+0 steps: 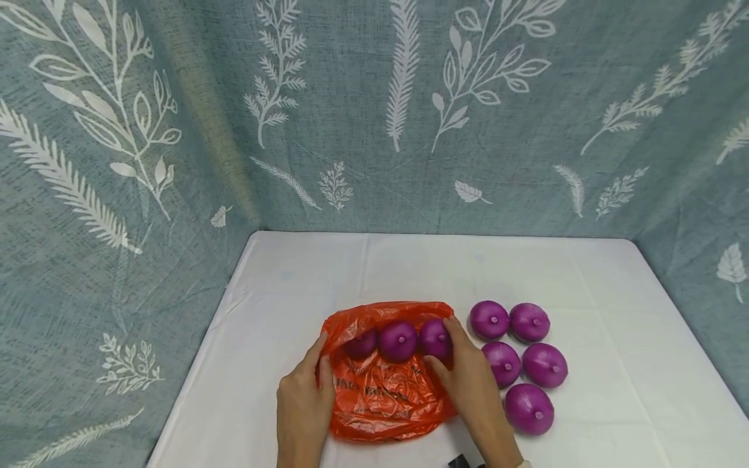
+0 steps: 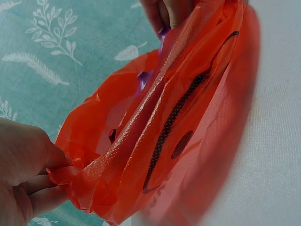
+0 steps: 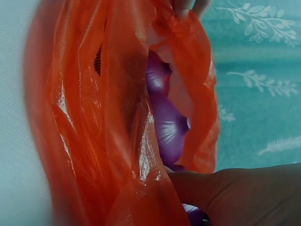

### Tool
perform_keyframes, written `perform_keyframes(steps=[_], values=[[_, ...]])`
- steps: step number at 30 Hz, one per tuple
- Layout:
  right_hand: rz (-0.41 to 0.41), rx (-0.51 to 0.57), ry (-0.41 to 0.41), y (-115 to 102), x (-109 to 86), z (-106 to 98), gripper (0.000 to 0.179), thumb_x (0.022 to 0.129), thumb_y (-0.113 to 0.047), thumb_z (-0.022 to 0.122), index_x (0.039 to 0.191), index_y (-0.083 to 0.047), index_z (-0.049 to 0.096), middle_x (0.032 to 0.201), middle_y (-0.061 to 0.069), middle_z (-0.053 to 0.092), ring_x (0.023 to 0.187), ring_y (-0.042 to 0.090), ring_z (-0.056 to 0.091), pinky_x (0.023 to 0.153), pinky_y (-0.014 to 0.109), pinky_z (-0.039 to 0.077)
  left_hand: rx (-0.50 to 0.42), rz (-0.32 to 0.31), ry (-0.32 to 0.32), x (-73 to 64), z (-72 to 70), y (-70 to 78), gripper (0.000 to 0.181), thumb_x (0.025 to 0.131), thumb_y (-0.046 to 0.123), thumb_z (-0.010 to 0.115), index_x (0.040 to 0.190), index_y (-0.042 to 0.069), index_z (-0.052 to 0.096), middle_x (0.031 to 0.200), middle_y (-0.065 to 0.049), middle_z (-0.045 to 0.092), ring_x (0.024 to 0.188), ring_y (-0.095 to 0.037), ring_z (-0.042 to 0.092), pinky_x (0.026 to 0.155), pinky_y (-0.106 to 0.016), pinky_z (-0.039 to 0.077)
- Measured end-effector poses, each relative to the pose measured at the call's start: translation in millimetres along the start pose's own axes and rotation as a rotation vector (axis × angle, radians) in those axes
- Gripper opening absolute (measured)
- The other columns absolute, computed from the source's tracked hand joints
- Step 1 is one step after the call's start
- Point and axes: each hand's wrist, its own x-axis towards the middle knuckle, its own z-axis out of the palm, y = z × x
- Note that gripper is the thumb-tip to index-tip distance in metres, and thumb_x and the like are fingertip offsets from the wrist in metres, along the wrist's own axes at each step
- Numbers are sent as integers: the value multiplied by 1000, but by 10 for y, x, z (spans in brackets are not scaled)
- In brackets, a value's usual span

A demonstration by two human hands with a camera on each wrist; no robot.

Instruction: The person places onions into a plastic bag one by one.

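A red plastic bag (image 1: 386, 416) lies on the white table, its mouth spread wide. Three purple onions, one at left (image 1: 363, 344), one in the middle (image 1: 398, 342) and one at right (image 1: 434, 339), sit in a row in the opening. My left hand (image 1: 305, 396) pinches the bag's left rim between thumb and fingers; the left wrist view shows the thin film bunched there. At the right end of the mouth, my right hand (image 1: 471, 374) grips the right onion, thumb on the near side and fingers beyond. In the right wrist view the thumb (image 3: 225, 186) overlaps the bag's edge, partly hiding that onion.
Several more purple onions (image 1: 545, 365) stand in a loose cluster right of the bag, close to my right forearm. A small black object (image 1: 459, 461) shows at the front edge of the view. A patterned teal curtain (image 1: 351, 117) hangs behind and beside the table (image 1: 281, 273).
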Motion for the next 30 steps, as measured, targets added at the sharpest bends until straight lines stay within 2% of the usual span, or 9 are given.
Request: perform_keyframes(steps=[7,11,18,22,24,25,26,28,30], values=[[-7,-43,3,18,-11,31,76,82,-27,81,147,-12,44,149,10,46,118,32,60,96,47,50,4,4,0,-1,11,10,40,90,4,66,130,8,64,106,-19,71,58,-9,55,50,-26,47],[-15,-30,12,20,-9,25,76,81,-26,82,146,-11,44,149,10,46,115,33,62,95,47,50,4,9,8,3,11,9,39,90,5,66,129,8,65,104,-20,72,57,-11,55,50,-27,48],[-34,-19,26,10,-28,-47,76,82,-29,80,147,-13,44,149,8,46,123,32,56,99,48,47,6,1,15,2,6,-1,38,90,5,66,129,8,65,106,-19,71,66,-16,67,53,-31,54],[-28,-8,50,10,-44,-163,73,85,-32,78,147,-14,44,149,7,47,124,32,56,97,48,49,2,3,12,5,1,-1,39,90,5,66,129,8,65,105,-20,71,62,-13,63,51,-29,51],[-13,-9,69,12,-50,-235,72,86,-33,77,147,-13,44,146,8,50,119,33,59,94,47,51,1,6,12,8,-1,2,39,90,5,66,129,8,65,105,-20,71,58,-11,58,51,-28,48],[-2,-10,77,16,-55,-270,72,86,-34,76,147,-13,44,144,9,53,110,32,64,88,44,55,1,7,13,9,-2,4,39,90,4,66,129,8,65,104,-20,72,58,-11,57,51,-28,48],[11,-20,84,21,-59,-304,73,86,-35,76,148,-14,43,134,10,60,99,29,67,81,40,58,0,7,14,12,-3,6,39,90,4,66,129,8,65,104,-20,72,56,-11,55,50,-27,47],[42,-29,94,34,-73,-370,73,87,-37,75,148,-14,42,103,9,69,72,22,63,61,32,57,-2,5,15,17,-6,12,39,90,4,66,128,8,65,104,-20,72,56,-11,55,50,-27,46],[74,-28,99,58,-94,-434,74,87,-38,74,149,-14,42,71,5,60,53,16,50,45,26,48,-3,4,14,22,-7,18,38,90,5,67,128,8,65,105,-20,72,59,-12,59,51,-27,48]])
